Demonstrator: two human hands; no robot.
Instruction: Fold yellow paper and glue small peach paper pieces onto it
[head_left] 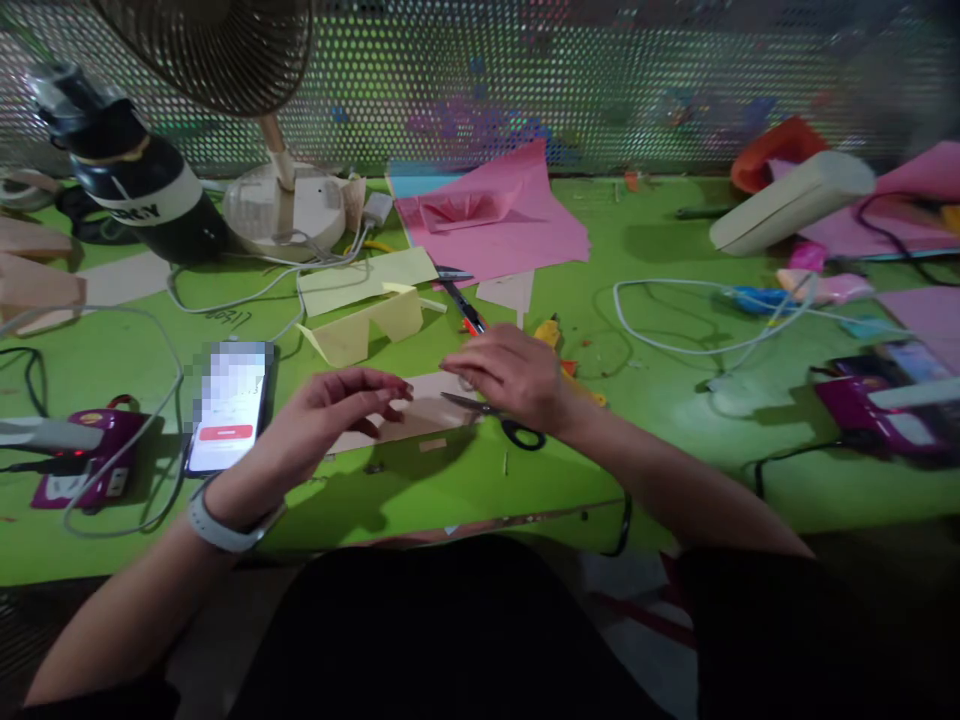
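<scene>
My left hand (322, 412) hovers over the left part of a pale pink paper strip (431, 396), its fingers loosely bent and apart, with nothing visible in them. To its right, the fingers of my right hand (517, 378) are drawn together above the strip's other end. A small clear, roundish item shows under those fingertips; what they grip, if anything, cannot be made out. Dark-handled scissors (523, 435) lie just below my right hand, blades pointing left over the strip. Behind stands a folded yellow paper piece with notches (367, 328). A box cutter (459, 302) lies near my right hand.
A lit phone (231, 405) lies left of my left hand. Farther back are a fan (289, 210), a tilted black bottle (150, 185), pink paper sheets (555, 225) and a white cable (652, 283). Purple power strips (97, 455) sit at both sides. Yellow-handled tools (549, 332) lie behind my right hand.
</scene>
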